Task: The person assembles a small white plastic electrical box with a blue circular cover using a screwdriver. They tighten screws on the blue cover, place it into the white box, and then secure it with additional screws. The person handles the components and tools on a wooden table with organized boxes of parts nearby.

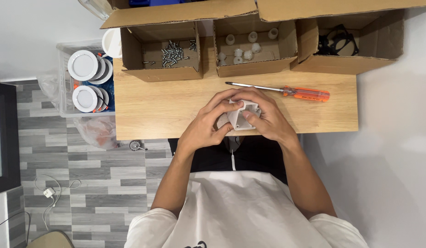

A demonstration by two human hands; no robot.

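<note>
**Inspector:** Both hands are closed around one small white plastic housing [244,117], boxy with an open square mouth. The left hand [204,127] wraps its near left side, fingers curled over the top. The right hand [268,120] cups the right side, thumb pressed at the rim of the opening. Neither hand is spread; each is pressed onto the part.

**Clerk:** Location of the part?

**Inspector:** Held at the near edge of the wooden table [167,105], in front of the person's chest, whether just above the surface or resting on it cannot be told. An orange-handled screwdriver [286,91] lies just beyond the hands, apart from them.

**Clerk:** Handling?

**Inspector:** Judged light and rigid, thin-walled moulded plastic. Smooth faces may slip; the outer walls and corners look the soundest places to hold, not the open rim, which could flex or crack under a squeeze.

**Clerk:** Arm pose?

**Inspector:** Forearms bare, angled inward from the elbows to meet at the centre, wrists low, knuckles uppermost.

**Clerk:** Surroundings?

**Inspector:** Three open cardboard boxes along the far edge: screws [172,53], small white plastic caps [244,46], black frames [337,42]. A clear bin of round white lamp fittings [86,82] stands left of the table.
</note>
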